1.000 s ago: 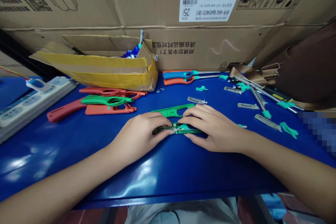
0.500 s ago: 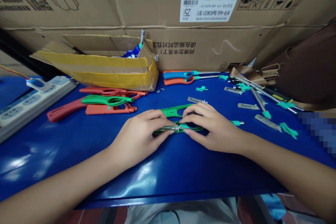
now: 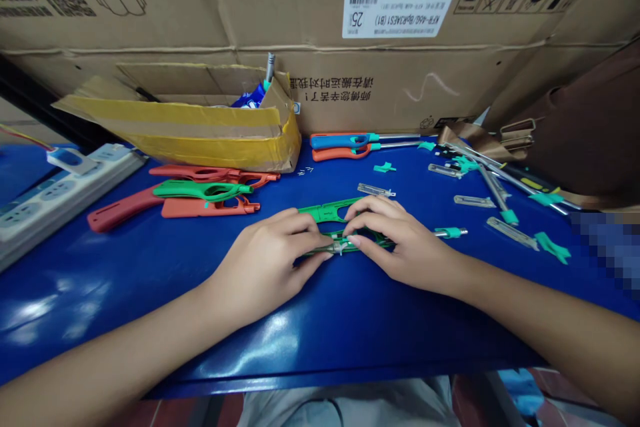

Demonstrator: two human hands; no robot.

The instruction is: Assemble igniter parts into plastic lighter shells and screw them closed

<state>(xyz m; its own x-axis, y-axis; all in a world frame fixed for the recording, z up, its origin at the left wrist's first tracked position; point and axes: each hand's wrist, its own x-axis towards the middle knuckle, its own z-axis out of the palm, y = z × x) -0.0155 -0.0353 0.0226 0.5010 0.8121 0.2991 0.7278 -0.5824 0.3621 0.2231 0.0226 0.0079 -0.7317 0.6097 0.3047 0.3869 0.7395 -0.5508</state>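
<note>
My left hand (image 3: 273, 257) is closed, thumb and forefinger pinching a clear fuel tank (image 3: 326, 249) with a small whitish valve at its right end. Just behind the tank lies an open green lighter casing half (image 3: 367, 242), partly covered by my fingers. My right hand (image 3: 403, 240) is closed around this casing half, fingertips at its trigger opening beside the valve. From under that hand a metal nozzle tube with a teal collar (image 3: 450, 233) sticks out to the right. A second green casing half (image 3: 323, 213) lies behind both hands, its right end hidden by my right fingers.
Red and green casings (image 3: 205, 190) are piled at left, near a white power strip (image 3: 55, 193) and a taped carton (image 3: 200, 140). Blue and orange lighters (image 3: 343, 141) lie at the back. Clear tanks (image 3: 513, 232), teal triggers (image 3: 553, 247) and metal tubes are scattered right.
The fuel tank has shifted slightly toward me relative to the casing, its valve now in front of the casing edge. My right fingertips have moved a little; the view has shifted slightly.
</note>
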